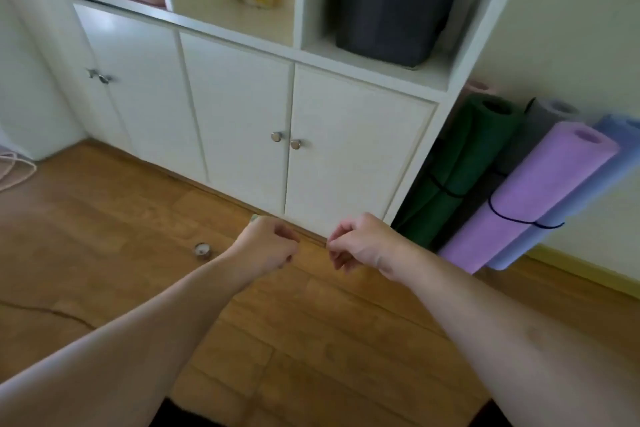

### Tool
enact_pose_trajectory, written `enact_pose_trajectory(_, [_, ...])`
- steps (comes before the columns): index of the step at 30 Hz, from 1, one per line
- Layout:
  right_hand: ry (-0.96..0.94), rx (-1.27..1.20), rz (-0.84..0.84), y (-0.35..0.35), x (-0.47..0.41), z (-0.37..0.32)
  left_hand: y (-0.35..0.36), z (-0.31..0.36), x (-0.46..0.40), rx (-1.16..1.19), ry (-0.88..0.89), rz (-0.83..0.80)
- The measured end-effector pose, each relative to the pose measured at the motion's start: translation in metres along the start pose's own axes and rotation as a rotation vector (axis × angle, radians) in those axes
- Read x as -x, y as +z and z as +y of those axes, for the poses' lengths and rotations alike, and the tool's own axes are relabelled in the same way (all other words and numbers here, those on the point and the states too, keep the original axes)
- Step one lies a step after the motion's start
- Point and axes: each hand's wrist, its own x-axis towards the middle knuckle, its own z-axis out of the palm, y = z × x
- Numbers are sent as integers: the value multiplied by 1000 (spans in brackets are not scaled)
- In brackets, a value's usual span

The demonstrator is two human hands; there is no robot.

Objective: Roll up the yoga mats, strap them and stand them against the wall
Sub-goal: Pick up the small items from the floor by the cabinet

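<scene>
Your left hand point(268, 244) and right hand point(360, 243) hang over the wooden floor point(311, 340), close together, fingers curled in loosely; whether anything thin is pinched between them you cannot tell through the blur. The rolled mats stand right of the white cabinet point(242, 107), leaning on the wall point(571, 28), long axes tilted upward: green mat point(457, 163), grey mat point(526, 139), purple mat point(533, 191), blue mat point(595, 177), the green and purple strapped.

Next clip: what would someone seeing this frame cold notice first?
Two bare hands, left hand and right hand, held out mid-frame with curled fingers over the wooden floor. At right, rolled mats stand against the wall: a dark green rolled mat, a purple rolled mat, both strapped. Behind the hands is a white cabinet.
</scene>
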Motion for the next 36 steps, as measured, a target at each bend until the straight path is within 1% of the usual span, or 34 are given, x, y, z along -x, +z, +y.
enact_pose_trajectory(5, [-12,62,-101,81,-12,-43,-72,-48,1,76,-106,160])
enact_pose_trajectory(8, [-4,94,-127,115,-34,-52,-93,-67,-19,99,-130,182])
enact_pose_trajectory(11, [7,99,-142,143,-68,-51,-108,-95,-47,69,-179,190])
enact_pose_trajectory(17, [78,176,-191,199,-161,-32,-118,-163,-119,-20,-254,195])
enact_pose_trajectory(20, [88,277,-211,233,-223,-13,-111,-208,-163,-46,-334,201])
enact_pose_trajectory(23, [80,382,-224,268,-291,7,-98,-248,-207,-22,-432,222])
enact_pose_trajectory(27, [46,422,-207,312,-370,26,-84,-292,-262,66,-548,286])
enact_pose_trajectory(30, [6,408,-165,344,-412,37,-82,-319,-292,129,-630,249])
enact_pose_trajectory(34, [-64,472,-143,380,-449,51,-86,-352,-312,310,-663,248])
enact_pose_trajectory(36, [-118,495,-111,388,-458,56,-83,-368,-322,481,-696,270])
